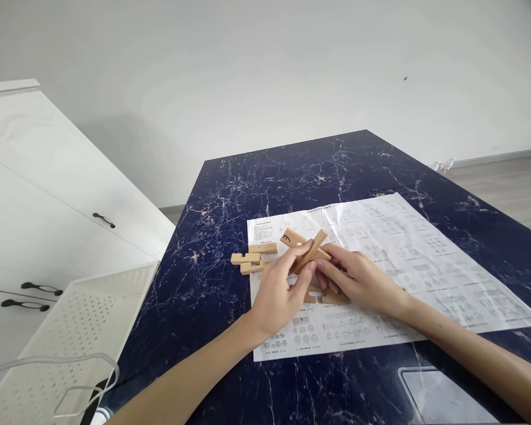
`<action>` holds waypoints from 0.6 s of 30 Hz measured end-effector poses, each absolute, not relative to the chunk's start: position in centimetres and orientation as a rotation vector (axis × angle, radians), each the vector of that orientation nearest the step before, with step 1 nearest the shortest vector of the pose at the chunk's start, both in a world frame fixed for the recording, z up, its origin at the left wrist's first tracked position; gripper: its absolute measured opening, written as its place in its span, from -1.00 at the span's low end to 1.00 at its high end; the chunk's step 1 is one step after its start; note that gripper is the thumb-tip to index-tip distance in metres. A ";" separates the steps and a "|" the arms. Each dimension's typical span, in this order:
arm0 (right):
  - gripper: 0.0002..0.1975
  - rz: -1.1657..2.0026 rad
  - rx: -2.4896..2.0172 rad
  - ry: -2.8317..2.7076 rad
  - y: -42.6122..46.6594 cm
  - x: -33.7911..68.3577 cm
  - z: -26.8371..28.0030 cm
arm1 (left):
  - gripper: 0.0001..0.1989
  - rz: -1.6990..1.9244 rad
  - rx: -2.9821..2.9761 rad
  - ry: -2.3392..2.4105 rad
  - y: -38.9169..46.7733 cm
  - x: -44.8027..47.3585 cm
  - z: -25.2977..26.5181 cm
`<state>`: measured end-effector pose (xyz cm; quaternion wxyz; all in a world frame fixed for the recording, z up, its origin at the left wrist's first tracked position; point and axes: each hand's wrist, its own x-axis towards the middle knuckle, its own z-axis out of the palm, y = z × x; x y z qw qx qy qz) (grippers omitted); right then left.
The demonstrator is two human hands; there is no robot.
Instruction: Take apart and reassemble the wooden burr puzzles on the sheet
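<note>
My left hand and my right hand are close together, pinching crossed notched wooden puzzle pieces between the fingertips. One held stick points up and to the right; another crosses it near my right fingers. A wooden piece with a dark handwritten mark shows just behind my left fingers; whether it is held I cannot tell. Left of my left hand, a few loose notched wooden sticks lie at the paper's edge. More wooden pieces rest on the paper below my hands, partly hidden.
A large creased sheet of printed diagrams lies on the dark blue marbled table. At left stand a white cabinet and a perforated white surface with a pale cable. A pale rounded-corner object shows at lower right.
</note>
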<state>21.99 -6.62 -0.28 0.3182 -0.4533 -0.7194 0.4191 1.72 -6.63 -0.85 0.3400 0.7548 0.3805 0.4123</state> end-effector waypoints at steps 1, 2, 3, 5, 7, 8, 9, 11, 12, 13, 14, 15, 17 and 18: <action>-0.69 1.110 -1.192 -1.892 -6.6 22.0 -0.3 | -0.66 1.099 1.954 1.008 -6.6 1.8 -0.8; -0.69 1.119 -1.190 -1.890 -6.6 22.0 -0.2 | -0.67 1.124 1.947 1.022 -6.6 1.8 -0.8; -0.69 1.131 -1.189 -1.887 -6.6 22.0 -0.2 | -0.68 1.149 1.943 1.031 -6.7 1.8 -0.8; -0.69 1.149 -1.185 -1.878 -6.6 22.0 -0.3 | -0.69 1.190 1.946 1.034 -6.7 1.9 -0.7; -0.68 1.143 -1.184 -1.875 -6.6 21.9 -0.3 | -0.71 1.214 1.955 1.039 -6.7 2.0 -0.6; -0.68 1.133 -1.183 -1.875 -6.6 21.9 -0.4 | -0.72 1.219 1.958 1.042 -6.7 2.0 -0.6; -0.68 1.126 -1.183 -1.876 -6.6 21.9 -0.4 | -0.72 1.221 1.959 1.045 -6.7 2.0 -0.5; -0.67 1.123 -1.178 -1.877 -6.6 21.9 -0.5 | -0.73 1.216 1.954 1.050 -6.7 2.0 -0.5; -0.67 1.126 -1.174 -1.879 -6.6 21.9 -0.6 | -0.73 1.215 1.949 1.052 -6.7 2.0 -0.5; -0.67 1.128 -1.170 -1.880 -6.6 21.9 -0.7 | -0.73 1.213 1.945 1.053 -6.7 2.0 -0.6; -0.67 1.132 -1.167 -1.880 -6.6 21.9 -0.7 | -0.73 1.214 1.942 1.056 -6.7 2.0 -0.6; -0.67 1.137 -1.166 -1.880 -6.6 21.9 -0.7 | -0.73 1.214 1.942 1.058 -6.7 2.0 -0.7; -0.68 1.155 -1.162 -1.879 -6.6 21.9 -0.8 | -0.73 1.214 1.948 1.065 -6.7 2.0 -0.8; -0.67 1.164 -1.160 -1.878 -6.6 21.9 -0.8 | -0.73 1.214 1.953 1.069 -6.7 2.0 -0.8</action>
